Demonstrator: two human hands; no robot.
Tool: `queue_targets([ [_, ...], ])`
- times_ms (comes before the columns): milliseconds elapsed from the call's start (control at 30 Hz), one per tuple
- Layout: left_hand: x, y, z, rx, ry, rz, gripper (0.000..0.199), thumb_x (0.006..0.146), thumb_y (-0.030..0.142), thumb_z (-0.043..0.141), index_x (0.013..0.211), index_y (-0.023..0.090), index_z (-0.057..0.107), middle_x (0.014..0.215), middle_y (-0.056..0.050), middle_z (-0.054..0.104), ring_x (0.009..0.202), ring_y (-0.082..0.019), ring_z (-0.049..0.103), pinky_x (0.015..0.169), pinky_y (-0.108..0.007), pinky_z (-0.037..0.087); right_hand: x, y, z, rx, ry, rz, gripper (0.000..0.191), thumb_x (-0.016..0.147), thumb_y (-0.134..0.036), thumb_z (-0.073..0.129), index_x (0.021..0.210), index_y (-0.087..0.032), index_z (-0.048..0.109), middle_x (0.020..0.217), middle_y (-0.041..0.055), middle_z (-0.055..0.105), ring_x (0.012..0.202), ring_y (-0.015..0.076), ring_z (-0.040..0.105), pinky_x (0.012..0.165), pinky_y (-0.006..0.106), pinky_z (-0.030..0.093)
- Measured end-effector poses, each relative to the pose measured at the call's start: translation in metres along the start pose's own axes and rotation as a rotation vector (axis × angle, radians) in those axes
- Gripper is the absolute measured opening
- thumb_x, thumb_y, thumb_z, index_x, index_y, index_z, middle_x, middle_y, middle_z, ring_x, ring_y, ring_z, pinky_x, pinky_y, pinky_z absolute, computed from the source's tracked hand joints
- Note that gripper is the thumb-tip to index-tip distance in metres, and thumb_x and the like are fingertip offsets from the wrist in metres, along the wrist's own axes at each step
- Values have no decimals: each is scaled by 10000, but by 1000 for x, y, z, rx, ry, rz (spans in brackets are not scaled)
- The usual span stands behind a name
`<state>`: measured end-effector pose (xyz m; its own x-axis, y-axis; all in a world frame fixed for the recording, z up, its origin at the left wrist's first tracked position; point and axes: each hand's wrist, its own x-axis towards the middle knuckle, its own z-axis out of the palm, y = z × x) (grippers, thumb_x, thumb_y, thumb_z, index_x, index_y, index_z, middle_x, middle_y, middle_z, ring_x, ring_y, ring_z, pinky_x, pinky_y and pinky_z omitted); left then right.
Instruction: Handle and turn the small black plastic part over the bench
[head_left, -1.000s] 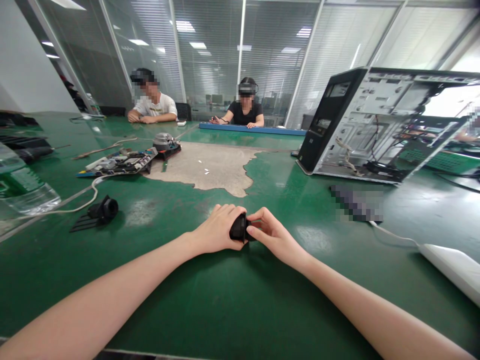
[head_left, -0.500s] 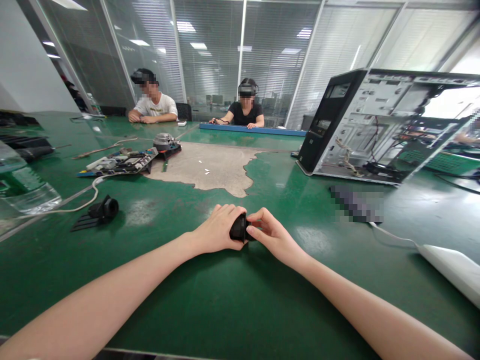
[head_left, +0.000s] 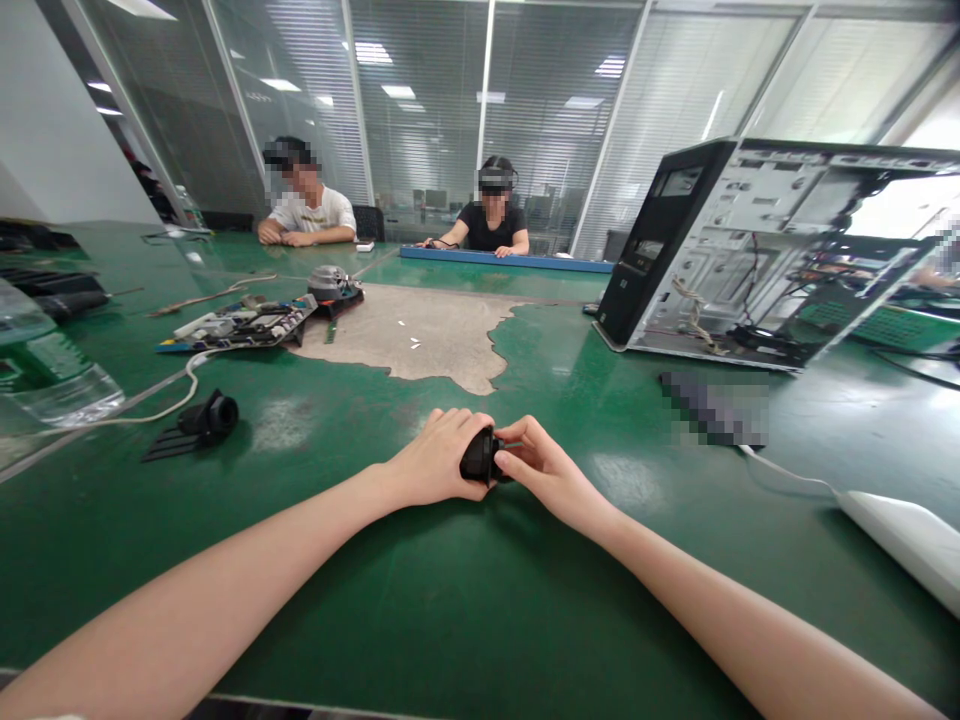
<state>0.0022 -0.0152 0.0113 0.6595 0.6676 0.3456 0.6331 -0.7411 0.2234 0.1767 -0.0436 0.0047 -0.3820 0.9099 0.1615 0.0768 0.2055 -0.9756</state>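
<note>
A small black plastic part (head_left: 478, 456) is held low over the green table (head_left: 450, 620), directly in front of me. My left hand (head_left: 433, 456) is wrapped over its left side, fingers curled across the top and thumb beneath. At its right end, my right hand (head_left: 538, 462) pinches a narrower black piece (head_left: 499, 462) between thumb and fingers. The fingers cover much of the part, so its exact kind cannot be told. Left of my hands lies another black plastic piece (head_left: 196, 425) with a round socket and flat slats.
An open computer case (head_left: 712, 260) stands at the right. A pixelated dark object (head_left: 709, 408) and a white power bank-like block (head_left: 900, 540) lie nearer. At left are a water bottle (head_left: 52, 360) and a circuit board (head_left: 240, 322). Two people (head_left: 311, 210) sit across the table.
The narrower black piece at the right end shows slightly more beside the right fingertips. Both hands keep almost the same place and grip.
</note>
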Motion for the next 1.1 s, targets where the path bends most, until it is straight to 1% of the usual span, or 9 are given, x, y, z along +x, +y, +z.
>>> queue_targets([
  [67,0,0,0,-7,0,-1,526,596,377,621,1041,200,404,918,-37,518,842,-224,465,721,-330,318,1,0,1,9,13,7,230,753,-352,558,888,-214,434,880,8,529,788,131,550,713,307,466],
  [200,0,0,1,-8,5,-8,504,599,376,619,1026,204,413,916,-37,521,844,-227,467,724,-334,318,2,0,0,-4,13,24,272,743,-334,570,945,-211,434,948,31,524,827,139,551,754,330,462],
  [400,0,0,0,4,-4,-14,558,579,360,628,1062,203,396,916,-38,517,838,-228,467,719,-332,319,-1,-2,-2,10,-36,-23,282,692,-277,639,874,-218,432,928,7,509,879,145,540,729,297,471],
  [533,0,0,0,0,3,-7,547,593,374,621,1060,198,397,914,-37,518,840,-225,467,723,-331,316,-1,-2,-1,32,-7,-2,221,737,-336,583,850,-211,441,846,-8,516,806,129,550,708,291,466],
  [600,1,0,1,-6,1,-9,533,594,378,620,1046,198,403,917,-38,517,843,-225,466,722,-329,315,1,-1,-1,26,5,3,229,746,-359,565,870,-211,443,854,-3,525,772,121,548,706,295,465],
  [733,0,0,1,-15,1,-10,517,603,383,610,1041,200,406,926,-41,515,855,-229,462,731,-335,312,2,0,-1,12,3,22,267,748,-348,563,941,-210,441,932,26,528,839,136,543,759,318,461],
  [800,0,-1,1,-21,-4,-12,521,602,379,608,1046,201,402,930,-42,514,858,-231,461,733,-338,312,1,0,-2,2,-27,13,268,737,-315,584,936,-211,438,943,27,527,887,146,539,790,328,455],
  [900,0,-1,0,-26,-17,-18,548,580,362,620,1055,203,399,938,-42,511,859,-235,461,731,-340,312,-1,-1,-3,-5,-61,-9,306,699,-273,632,914,-221,419,952,17,522,908,152,537,776,322,464],
  [1100,0,0,0,-15,-2,-13,536,591,369,617,1050,197,401,923,-40,513,851,-228,464,728,-335,315,0,-1,-2,30,-31,-4,216,754,-333,564,875,-216,429,881,1,527,825,131,550,743,307,458],
])
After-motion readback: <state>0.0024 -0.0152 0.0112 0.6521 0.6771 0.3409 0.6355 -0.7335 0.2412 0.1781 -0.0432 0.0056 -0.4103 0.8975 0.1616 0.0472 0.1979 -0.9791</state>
